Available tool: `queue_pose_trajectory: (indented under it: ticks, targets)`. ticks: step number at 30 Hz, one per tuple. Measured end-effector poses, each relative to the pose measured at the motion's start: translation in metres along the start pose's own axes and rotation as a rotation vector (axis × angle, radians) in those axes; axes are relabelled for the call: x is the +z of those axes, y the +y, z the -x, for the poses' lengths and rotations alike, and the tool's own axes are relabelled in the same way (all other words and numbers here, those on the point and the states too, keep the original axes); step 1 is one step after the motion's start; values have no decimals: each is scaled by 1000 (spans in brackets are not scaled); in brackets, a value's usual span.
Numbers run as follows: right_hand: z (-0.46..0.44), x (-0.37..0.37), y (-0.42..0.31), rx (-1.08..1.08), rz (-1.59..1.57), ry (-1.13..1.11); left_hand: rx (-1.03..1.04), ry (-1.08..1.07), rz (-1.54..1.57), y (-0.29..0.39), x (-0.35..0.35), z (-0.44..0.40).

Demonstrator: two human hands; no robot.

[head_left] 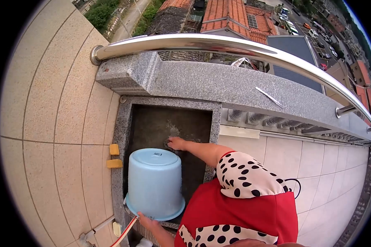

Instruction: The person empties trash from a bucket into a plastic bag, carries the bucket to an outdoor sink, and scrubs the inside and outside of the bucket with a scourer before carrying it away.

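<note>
A light blue bucket stands upside down, base up, over a stone sink. My left hand grips the bucket's rim at its lower edge, with part of the fingers hidden. A red-and-white striped hose runs right beside that hand. My right hand reaches into the sink beyond the bucket, its fingers closed. Something dark shows at those fingertips, too small to name. Water splashes just past the right hand.
Two yellow sponges rest on the sink's ledge by the tiled wall. A granite parapet with a metal railing borders the sink, and a thin white strip lies on it. Rooftops appear below.
</note>
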State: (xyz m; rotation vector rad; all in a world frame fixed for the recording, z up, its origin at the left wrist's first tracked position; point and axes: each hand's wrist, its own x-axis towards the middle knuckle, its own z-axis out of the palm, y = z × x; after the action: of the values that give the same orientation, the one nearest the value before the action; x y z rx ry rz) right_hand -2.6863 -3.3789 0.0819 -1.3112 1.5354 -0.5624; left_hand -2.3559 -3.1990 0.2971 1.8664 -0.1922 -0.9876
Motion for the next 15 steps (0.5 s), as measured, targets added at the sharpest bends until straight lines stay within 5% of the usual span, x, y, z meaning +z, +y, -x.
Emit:
queue_pose_trajectory:
  ticks: [4,9,12,15]
  targets:
    - [64,-24,-78,-403,-486,-145,44,-77,-7,-16,-32,-33]
    - [112,-49,-162,-737,-173,-177,-20,-133,11,-14,-44,-32]
    - [105,-54,-195,-866,-94,-200,121,-254,-20,-29,-60,-45]
    - [79,-37,-212,-865,-52,-112,62,-82,-83,-26,-48,-27]
